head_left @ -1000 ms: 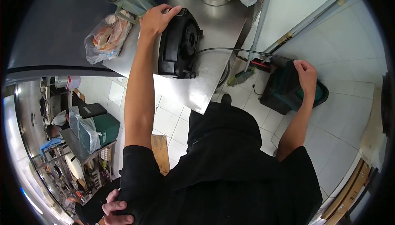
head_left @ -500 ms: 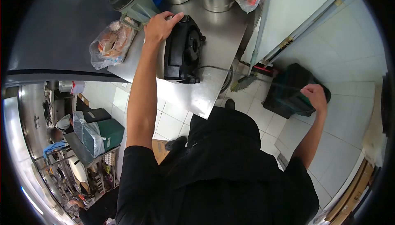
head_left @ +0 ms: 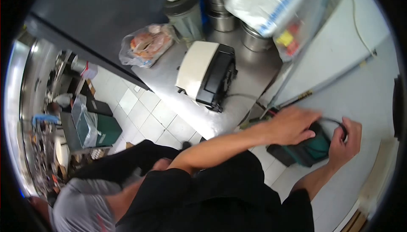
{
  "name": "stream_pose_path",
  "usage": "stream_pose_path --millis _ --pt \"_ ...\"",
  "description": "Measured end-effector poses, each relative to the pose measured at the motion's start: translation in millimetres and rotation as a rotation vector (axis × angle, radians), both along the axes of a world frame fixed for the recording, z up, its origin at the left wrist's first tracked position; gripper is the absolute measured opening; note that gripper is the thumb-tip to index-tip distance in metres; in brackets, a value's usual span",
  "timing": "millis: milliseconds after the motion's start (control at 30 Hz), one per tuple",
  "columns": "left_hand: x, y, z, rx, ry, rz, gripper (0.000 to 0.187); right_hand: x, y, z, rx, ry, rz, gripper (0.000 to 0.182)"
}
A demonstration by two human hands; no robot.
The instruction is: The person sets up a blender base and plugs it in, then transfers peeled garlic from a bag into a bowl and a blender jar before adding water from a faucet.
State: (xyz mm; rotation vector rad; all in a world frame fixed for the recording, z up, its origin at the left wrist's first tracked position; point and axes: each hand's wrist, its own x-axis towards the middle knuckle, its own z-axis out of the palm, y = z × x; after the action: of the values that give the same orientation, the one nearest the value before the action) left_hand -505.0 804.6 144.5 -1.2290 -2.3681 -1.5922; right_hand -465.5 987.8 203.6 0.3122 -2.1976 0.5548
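A cream-and-black blender base (head_left: 206, 75) lies on its side on the steel table (head_left: 216, 124), its black underside turned to the right. From it a dark power cord (head_left: 243, 95) runs off the table's right edge. Beyond the edge, my right hand (head_left: 347, 143) is closed on a curved length of this cord. My left hand (head_left: 294, 125) is at the other end of that curve, its blurred fingers bent around the cord. Behind the base stands the blender jar (head_left: 184, 18) with its dark lid.
A plastic bag of orange-pink food (head_left: 148, 43) lies left of the jar. Steel pots (head_left: 222, 20) and a white plastic bag (head_left: 269, 3) fill the table's back. A dark green bin (head_left: 303, 149) is below my hands. A co-worker in a grey shirt (head_left: 87, 204) is close at my left.
My left hand has let go of the blender base and crossed right to the cord by my right hand. The view has swung. A co-worker has come in at the lower left.
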Motion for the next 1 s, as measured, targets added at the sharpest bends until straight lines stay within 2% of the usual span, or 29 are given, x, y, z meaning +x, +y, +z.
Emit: stream_pose_path --millis 33,67,100,167,233,300,333,367,400,433,500,533,600,633,667,700,733,767,800,833,867,933,967,1000 --pt "7.4 -0.9 -9.5 0.095 0.002 0.007 0.040 -2.9 7.7 -6.3 0.005 0.022 0.035 0.030" --pt "7.6 -3.8 -16.9 0.191 0.004 0.008 0.029 -7.3 19.4 -16.6 0.037 -0.013 -0.095 0.026" --pt "2.7 -17.3 -23.0 0.192 0.014 0.035 0.029 -13.6 32.1 -36.2 0.065 -0.060 -0.229 0.021" --pt "11.1 -54.5 -27.2 0.486 0.128 0.106 0.019 -21.7 76.6 -98.4 0.129 -0.180 -0.428 0.012" --pt "25.4 -96.5 -33.4 0.406 0.035 0.097 0.019 -21.4 105.2 -156.1 -0.079 -0.404 -0.631 0.021" --pt "44.2 -132.7 -47.3 0.421 -0.043 0.123 0.017 -13.2 138.0 -220.2 -0.256 -0.270 -0.575 0.036" --pt "54.4 -152.8 -53.6 0.440 -0.131 0.166 0.017 -3.9 148.8 -236.5 -0.254 -0.268 -0.582 0.036" --pt "64.4 -171.1 -69.2 0.503 -0.169 0.275 0.017 7.4 157.2 -250.5 -0.836 -0.489 -0.546 0.041" --pt "79.3 -188.3 -74.7 0.597 -0.423 0.408 0.018 14.7 163.6 -254.8 -1.126 -0.600 -0.480 0.045" --pt "76.5 -203.4 -75.0 0.659 -0.320 0.287 0.018 22.5 170.6 -259.7 -1.412 -0.700 -0.455 0.048" --pt "82.1 -226.8 -77.0 0.461 -0.403 0.182 0.015 25.0 165.7 -258.9 -1.541 -0.486 -0.121 0.049" --pt "86.1 -232.5 -81.3 0.395 -0.460 0.145 0.019 17.0 157.6 -247.2 -1.536 -0.509 -0.103 0.049" --pt "97.6 -232.7 -82.1 0.161 -0.542 0.198 0.034 3.3 143.0 -207.0 -1.259 -0.388 0.423 0.050" --pt "102.8 -233.7 -85.3 0.100 -0.632 0.235 0.047 -2.7 126.7 -183.4 -1.264 -0.400 0.431 0.050" --pt "105.5 -241.1 -91.3 0.101 -0.636 0.244 0.047 -13.6 103.6 -154.7 -1.225 -0.413 0.646 0.050" --pt "106.8 -254.4 -101.0 0.155 -0.796 0.234 0.049 -24.4 80.0 -131.4 -1.172 -0.422 0.860 0.049" --pt "108.1 -268.9 -114.1 0.213 -0.955 0.220 0.051 -31.9 58.1 -115.7 -1.165 -0.431 0.865 0.049" --pt "108.4 -288.8 -133.2 0.241 -1.000 0.258 0.062 -37.0 34.0 -102.7 -1.220 -0.400 1.017 0.049" --pt "104.0 -301.3 -141.3 0.301 -1.010 0.334 0.063 -40.0 7.2 -90.1 -1.275 -0.367 1.165 0.049" --pt "101.0 -309.5 -143.9 0.413 -1.008 0.352 0.059 -41.7 -24.2 -76.4 -1.447 -0.310 1.192 0.041" --pt "94.4 -319.2 -146.4 0.525 -0.998 0.367 0.055 -51.7 -32.9 -78.4 -1.443 -0.313 1.192 0.041" --pt "71.4 -348.9 -182.0 0.602 -1.036 0.458 0.043 -68.4 -50.3 -89.8 -1.348 -0.272 0.875 0.036" --pt "56.6 -347.9 -178.0 0.567 -1.055 0.729 0.037 -74.4 -66.2 -87.9 -1.335 -0.279 0.878 0.036" --pt "42.5 -343.2 -176.5 0.601 -0.993 0.891 0.033 -77.9 -88.4 -84.3 -1.224 -0.319 0.634 0.034"
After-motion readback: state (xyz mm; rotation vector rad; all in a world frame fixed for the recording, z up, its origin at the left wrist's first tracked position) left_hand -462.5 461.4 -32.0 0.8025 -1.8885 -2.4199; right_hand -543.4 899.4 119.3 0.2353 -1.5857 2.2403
